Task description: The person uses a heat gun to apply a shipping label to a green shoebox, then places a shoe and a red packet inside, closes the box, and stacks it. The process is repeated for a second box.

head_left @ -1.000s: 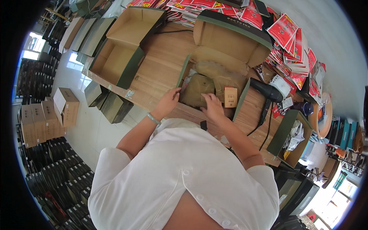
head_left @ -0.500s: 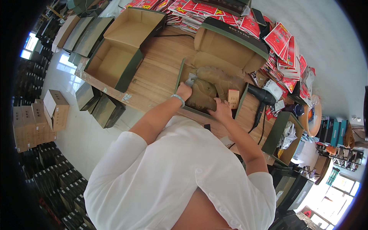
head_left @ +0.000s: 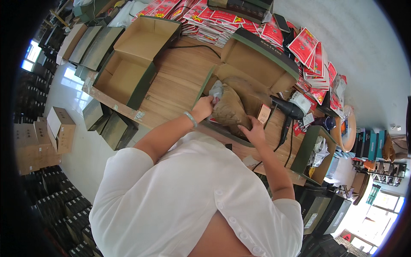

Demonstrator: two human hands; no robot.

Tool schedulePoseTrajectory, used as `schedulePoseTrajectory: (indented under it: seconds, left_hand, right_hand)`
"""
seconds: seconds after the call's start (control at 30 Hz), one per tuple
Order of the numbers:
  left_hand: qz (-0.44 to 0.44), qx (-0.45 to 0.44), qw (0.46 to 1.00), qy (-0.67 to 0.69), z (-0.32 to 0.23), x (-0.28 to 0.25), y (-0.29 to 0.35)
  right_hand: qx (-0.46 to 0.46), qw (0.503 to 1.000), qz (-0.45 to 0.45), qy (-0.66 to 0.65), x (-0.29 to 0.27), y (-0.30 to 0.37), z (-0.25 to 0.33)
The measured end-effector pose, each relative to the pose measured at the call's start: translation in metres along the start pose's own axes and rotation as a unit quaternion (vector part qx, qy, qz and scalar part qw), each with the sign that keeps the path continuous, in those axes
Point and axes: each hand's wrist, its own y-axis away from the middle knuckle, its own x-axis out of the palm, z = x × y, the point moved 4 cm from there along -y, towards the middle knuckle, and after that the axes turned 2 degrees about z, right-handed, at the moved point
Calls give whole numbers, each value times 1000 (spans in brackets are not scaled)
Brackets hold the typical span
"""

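Observation:
An open dark green shoebox (head_left: 204, 88) with a tan inside lies before me, its lid (head_left: 252, 55) tipped back. A brown suede-like shoe (head_left: 231, 107) is lifted and tilted at the box's near side. My left hand (head_left: 203, 108) is closed on its left end, beside crumpled grey plastic (head_left: 216, 91) at the opening. My right hand (head_left: 255, 130) supports the other end, thumb and fingers on the shoe. A second brown shoe (head_left: 252, 92) lies behind it in the box, partly hidden. A small orange-tan packet (head_left: 263, 113) stands at the box's right end.
Right of the box lie a black hair dryer (head_left: 287, 109) and its cord. A green box (head_left: 314, 150) with plastic bags stands at the table's right edge. Another open shoebox (head_left: 122, 79) sits left on the wooden table (head_left: 180, 73). Stacks of red printed packets (head_left: 209, 19) line the back.
The near shoe has been raised and tilted up from lying in the box, both hands moving with it. The small packet now leans more. The whole view has shifted slightly.

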Motion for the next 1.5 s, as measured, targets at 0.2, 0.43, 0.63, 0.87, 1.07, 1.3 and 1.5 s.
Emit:
schedulePoseTrajectory:
  seconds: [0.2,0.43,0.63,0.87,1.07,1.3,1.5]
  left_hand:
    - [1,-1,892,452,-56,-103,7]
    - [-111,148,777,601,-86,-200,55]
    - [-137,299,599,730,-35,-317,104]
    - [-345,306,674,576,60,-415,136]
    - [-96,323,493,802,168,-437,137]
    - [-131,72,655,740,208,-425,154]
    - [-290,-70,908,295,269,-436,160]
  right_hand:
    - [-46,998,-34,-20,-14,8,-2]
    - [-9,973,-87,-215,-8,-5,19]
    - [0,980,-193,-57,-14,-5,68]
    - [86,972,-87,201,71,-23,114]
    - [36,998,37,-41,86,-32,244]
    - [-64,811,43,-581,174,-112,385]
    - [-104,752,-7,-651,155,-169,450]
